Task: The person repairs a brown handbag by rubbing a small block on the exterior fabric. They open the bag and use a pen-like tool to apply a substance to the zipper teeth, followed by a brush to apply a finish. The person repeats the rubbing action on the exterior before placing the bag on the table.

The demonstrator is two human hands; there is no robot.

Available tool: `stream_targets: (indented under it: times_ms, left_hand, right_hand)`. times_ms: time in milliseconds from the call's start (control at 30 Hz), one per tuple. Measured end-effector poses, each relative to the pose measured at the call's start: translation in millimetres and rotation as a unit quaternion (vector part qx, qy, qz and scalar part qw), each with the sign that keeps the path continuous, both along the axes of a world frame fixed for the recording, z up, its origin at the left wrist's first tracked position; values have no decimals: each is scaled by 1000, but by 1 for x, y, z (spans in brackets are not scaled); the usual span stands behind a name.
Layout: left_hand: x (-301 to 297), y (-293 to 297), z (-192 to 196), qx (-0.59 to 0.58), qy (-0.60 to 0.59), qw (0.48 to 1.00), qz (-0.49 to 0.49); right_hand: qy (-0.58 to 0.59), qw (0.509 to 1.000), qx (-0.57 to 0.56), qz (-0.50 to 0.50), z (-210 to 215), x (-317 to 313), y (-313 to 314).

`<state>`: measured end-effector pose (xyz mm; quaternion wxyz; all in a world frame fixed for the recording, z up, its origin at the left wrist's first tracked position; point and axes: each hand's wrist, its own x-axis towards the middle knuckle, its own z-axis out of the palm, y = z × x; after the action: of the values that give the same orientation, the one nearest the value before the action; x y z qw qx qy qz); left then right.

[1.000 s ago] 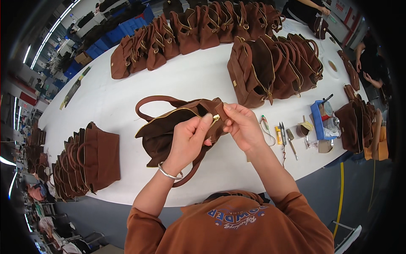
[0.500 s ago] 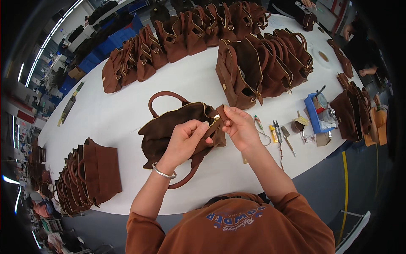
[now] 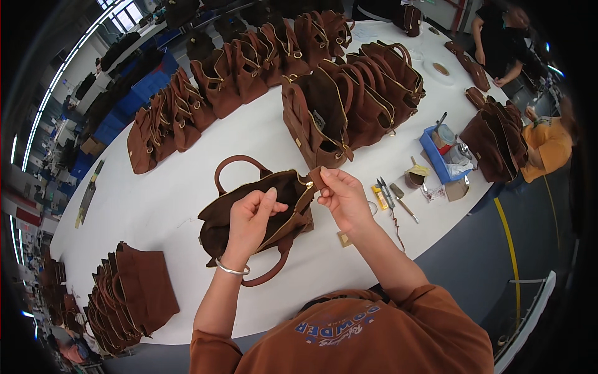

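Note:
A brown suede handbag (image 3: 232,215) with two round handles lies on its side on the white table (image 3: 156,206), its gold zipper open. My left hand (image 3: 250,218) grips the bag's upper edge beside the zipper, fingers curled into the opening. My right hand (image 3: 341,196) pinches the small brown tab (image 3: 316,178) at the zipper's end, by the gold slider. A silver bangle (image 3: 232,269) sits on my left wrist.
Rows of brown bags stand at the back (image 3: 249,68), centre right (image 3: 355,106), near left (image 3: 128,299) and far right (image 3: 495,137). A blue tray (image 3: 437,156) with tools, a small cup (image 3: 413,179) and loose hand tools (image 3: 389,194) lie right of my hands. Other people work at the right (image 3: 548,143).
The zipper opening has spread wider. My right hand has drawn the tab end away to the right, and my left hand has shifted down onto the bag's edge.

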<state>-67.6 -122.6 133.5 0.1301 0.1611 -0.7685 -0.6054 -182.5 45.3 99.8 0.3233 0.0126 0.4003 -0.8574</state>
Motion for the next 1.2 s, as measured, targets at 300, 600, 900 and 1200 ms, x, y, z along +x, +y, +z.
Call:
stream_targets:
  times_ms: [300,600,900,1200]
  left_hand:
    - [28,47,45,-178,18,984,-13]
    - [-18,63,1,-248,62,966,28]
    - [-16,34,-5,334,-3,940,63]
    - [-11,28,-2,419,9,907,50]
  right_hand:
    - [6,999,14,-48,7,8,10]
    - [276,958,77,-19,13,30,-4]
    - [201,973,105,36,-8,-11,14]
    - [104,987,80,95,-35,-13,7]
